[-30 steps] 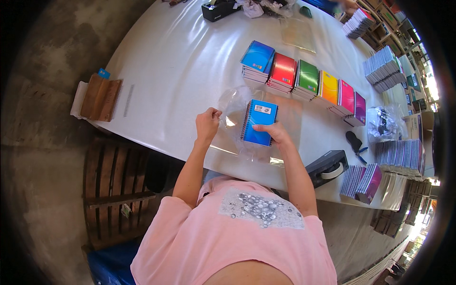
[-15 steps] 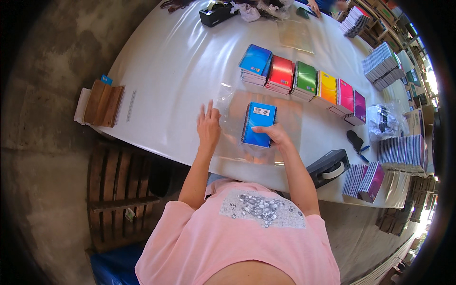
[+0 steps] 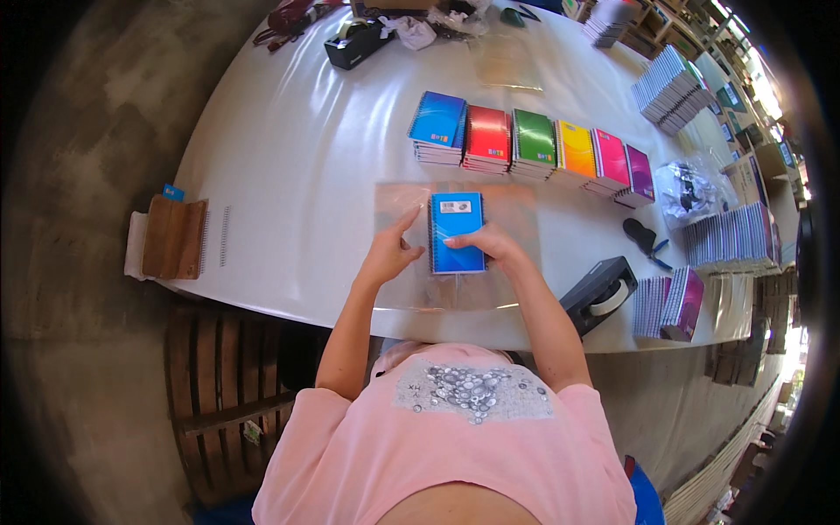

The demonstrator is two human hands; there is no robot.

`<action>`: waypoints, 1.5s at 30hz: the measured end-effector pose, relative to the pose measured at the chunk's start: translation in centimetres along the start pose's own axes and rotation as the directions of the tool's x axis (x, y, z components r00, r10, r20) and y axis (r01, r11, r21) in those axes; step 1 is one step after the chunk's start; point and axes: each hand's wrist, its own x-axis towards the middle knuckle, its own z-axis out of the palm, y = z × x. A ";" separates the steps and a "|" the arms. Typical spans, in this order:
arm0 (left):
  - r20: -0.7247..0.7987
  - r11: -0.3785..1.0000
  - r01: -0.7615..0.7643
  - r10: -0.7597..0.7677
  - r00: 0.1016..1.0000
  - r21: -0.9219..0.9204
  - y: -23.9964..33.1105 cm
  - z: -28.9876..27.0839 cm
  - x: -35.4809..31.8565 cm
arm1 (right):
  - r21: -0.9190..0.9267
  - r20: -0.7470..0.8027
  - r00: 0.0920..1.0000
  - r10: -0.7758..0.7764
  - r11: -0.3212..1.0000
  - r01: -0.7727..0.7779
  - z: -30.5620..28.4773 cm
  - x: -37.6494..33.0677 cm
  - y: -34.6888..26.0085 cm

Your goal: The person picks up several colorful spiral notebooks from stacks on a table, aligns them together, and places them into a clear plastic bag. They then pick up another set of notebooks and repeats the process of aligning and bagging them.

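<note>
A blue spiral notebook (image 3: pixel 457 229) lies on a clear plastic sheet (image 3: pixel 518 210) spread flat on the white table (image 3: pixel 289 149). My left hand (image 3: pixel 391 249) rests open on the sheet just left of the notebook, fingers pointing up. My right hand (image 3: pixel 486 241) lies on the notebook's lower right part, fingers pressing on its cover. Beyond the sheet stands a row of notebook stacks: blue (image 3: pixel 437 127), red (image 3: pixel 487 137), green (image 3: pixel 534 142), yellow (image 3: pixel 575 149), pink (image 3: pixel 611 157) and purple (image 3: pixel 639 172).
A black tape dispenser (image 3: pixel 602 293) sits at the near right edge, with more notebooks (image 3: pixel 669 302) beside it. Brown covers and a loose spiral (image 3: pixel 175 236) lie at the left edge. Further stacks (image 3: pixel 731 236) fill the right side. Another black dispenser (image 3: pixel 354 44) stands at the far end.
The plastic sheet, lifted and curved a second ago, now lies flat. My left hand came down from holding its edge and rests on it beside the notebook.
</note>
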 end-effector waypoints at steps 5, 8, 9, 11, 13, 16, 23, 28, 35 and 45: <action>0.047 0.996 0.059 -0.056 0.997 -0.068 0.7 0.5 0.7 | -0.036 -0.033 0.999 0.038 0.999 -0.039 0.1 0.4 0.4; 0.196 0.975 0.152 -0.119 0.973 -0.163 2.3 2.5 1.1 | -0.079 -0.111 0.990 0.090 0.992 -0.099 0.0 0.6 0.8; 0.119 0.990 0.027 -0.011 0.993 -0.136 2.2 4.1 1.2 | -0.086 -0.115 0.991 0.074 0.993 -0.084 -0.1 0.9 1.4; 0.117 0.991 -0.113 0.104 0.988 0.069 1.0 4.8 1.9 | -0.092 -0.115 0.991 0.065 0.993 -0.075 0.7 0.6 1.2; 0.184 0.996 -0.088 0.090 0.979 -0.020 0.1 4.4 2.3 | -0.464 -0.260 0.941 -0.216 0.883 0.074 1.8 0.0 1.3; 0.312 0.989 0.010 0.037 0.949 -0.147 1.7 3.7 2.8 | -0.461 -0.389 0.856 -0.340 0.877 0.139 2.9 0.0 3.5; 0.252 0.984 -0.056 0.099 0.963 -0.171 2.7 3.8 2.9 | -0.087 -0.311 0.926 -0.214 0.977 0.196 1.8 0.2 3.5; 0.135 0.910 0.078 -0.024 0.991 -0.406 -1.0 0.5 5.5 | -0.547 -0.305 0.876 -0.374 0.822 0.161 1.0 0.8 5.0; 0.066 0.979 0.175 -0.169 0.983 -0.107 -0.6 0.5 13.2 | -0.586 -0.348 0.900 -0.265 0.811 0.012 1.6 0.0 3.8; 0.089 0.876 -0.391 0.382 0.920 0.283 -0.5 2.9 2.5 | -0.530 -0.304 0.829 -0.469 0.806 0.262 0.8 1.6 6.8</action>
